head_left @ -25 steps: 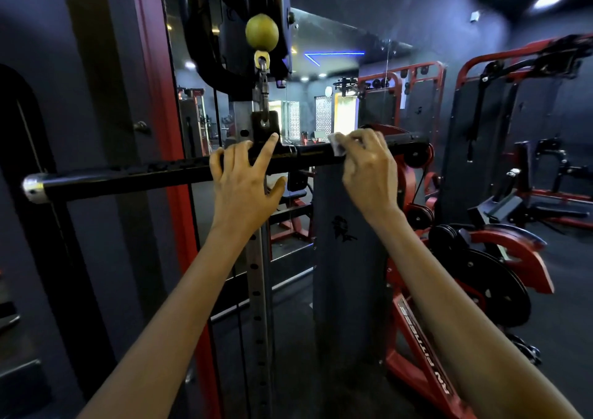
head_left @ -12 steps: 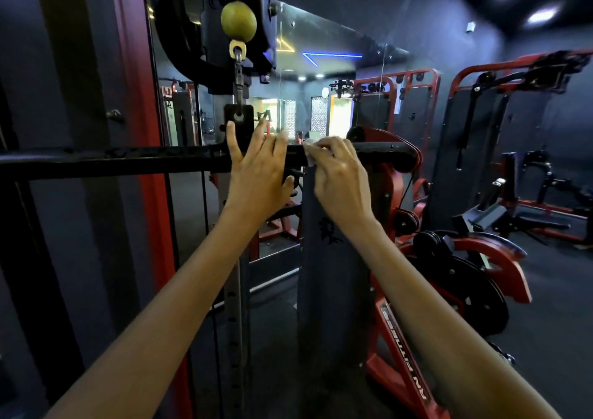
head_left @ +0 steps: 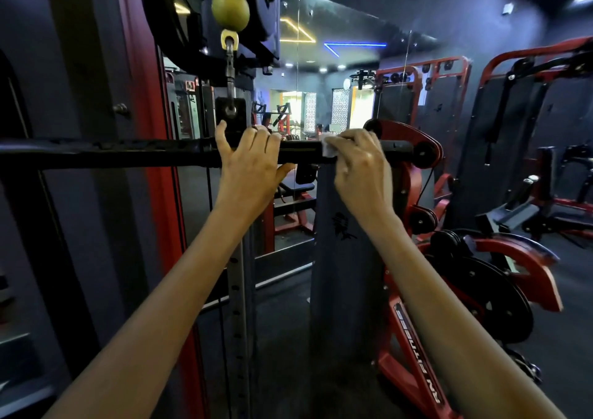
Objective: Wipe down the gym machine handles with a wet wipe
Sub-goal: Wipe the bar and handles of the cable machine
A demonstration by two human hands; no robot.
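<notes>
Dim mirrored gym (head_left: 321, 75), hands gripping black bar (head_left: 128, 152)

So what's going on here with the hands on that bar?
A person is cleaning a cable machine's black pulldown bar in a gym. The right hand is curled over the bar with a white wet wipe wrapped round it, a little to the right of the centre bracket where the bar hangs from its cable. The left hand grips the bar just below that bracket, apparently steadying it. The long left stretch of the bar and the short right end are bare of any hand.
</notes>
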